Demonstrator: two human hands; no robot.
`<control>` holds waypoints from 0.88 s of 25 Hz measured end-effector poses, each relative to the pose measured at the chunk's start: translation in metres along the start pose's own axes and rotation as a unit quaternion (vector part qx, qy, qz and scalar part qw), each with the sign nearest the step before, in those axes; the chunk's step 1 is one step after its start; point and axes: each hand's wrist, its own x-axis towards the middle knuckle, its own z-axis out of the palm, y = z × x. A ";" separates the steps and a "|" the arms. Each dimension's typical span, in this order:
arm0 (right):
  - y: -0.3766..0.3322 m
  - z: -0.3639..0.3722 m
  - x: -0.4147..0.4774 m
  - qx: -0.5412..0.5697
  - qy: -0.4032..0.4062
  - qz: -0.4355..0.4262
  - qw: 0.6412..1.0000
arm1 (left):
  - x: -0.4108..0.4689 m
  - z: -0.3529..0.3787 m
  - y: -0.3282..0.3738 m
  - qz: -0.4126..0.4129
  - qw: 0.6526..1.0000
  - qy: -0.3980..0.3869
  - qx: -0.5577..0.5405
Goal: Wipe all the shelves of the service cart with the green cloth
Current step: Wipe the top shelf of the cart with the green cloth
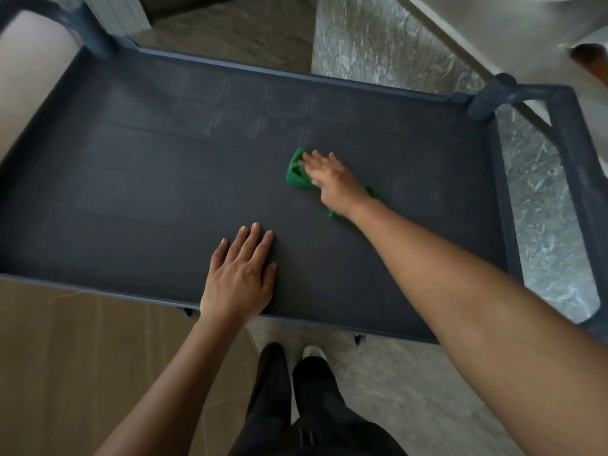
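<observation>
Because the person stands square to the long side of the service cart, both arms reach in over its near rim. The right hand lies flat on the green cloth, fingers straight and spread, pressing rather than gripping it. The cloth is bunched under the palm, right of the middle of the top shelf, with a fold showing past the fingertips and a corner trailing out by the wrist. A flat palm spreads pressure over the rag, I take it, so it drags across the dark surface without balling up. The left hand holds nothing: it rests open, palm down, on the bare shelf just inside the near edge, well apart from the cloth. I judge it is there to steady the cart, which would otherwise tend to roll away under the push. The cloth sits nearer the end with the handle and corner post, so much of the shelf lies to its left, and whether that part has been wiped I cannot tell. The lower shelves are hidden beneath this one, so how far the whole job has got I cannot say.
</observation>
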 end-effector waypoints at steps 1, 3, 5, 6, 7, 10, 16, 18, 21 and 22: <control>0.005 -0.003 0.014 0.003 0.004 0.024 1.000 | 0.000 0.000 0.000 0.000 1.000 -0.002 0.001; 0.010 -0.005 0.030 0.006 0.012 0.053 0.998 | 0.000 -0.001 0.000 0.000 1.000 -0.006 0.001; 0.008 -0.005 0.029 0.012 0.018 0.060 0.998 | 0.000 -0.001 0.001 0.002 1.000 -0.006 0.000; 0.005 -0.005 0.025 0.018 0.019 0.059 0.998 | 0.000 -0.001 0.001 0.004 1.000 -0.006 -0.003; 0.001 -0.006 0.017 0.025 0.018 0.057 0.998 | -0.001 -0.001 0.001 0.004 1.000 -0.005 -0.006; -0.018 -0.002 -0.021 0.048 0.008 0.029 0.998 | -0.002 -0.001 0.000 0.003 1.000 0.000 -0.014; -0.063 0.014 -0.127 0.066 -0.032 -0.062 0.995 | 0.000 0.000 0.001 -0.007 1.000 0.010 -0.027; -0.071 0.017 -0.152 0.068 -0.052 -0.090 0.992 | 0.000 0.001 0.000 -0.009 1.000 0.009 -0.024; -0.066 0.017 -0.161 0.055 -0.068 -0.131 0.988 | 0.000 0.003 -0.002 -0.004 1.000 0.005 -0.023; -0.061 0.016 -0.155 0.046 -0.065 -0.140 0.987 | -0.001 0.003 -0.001 -0.002 1.000 0.004 -0.024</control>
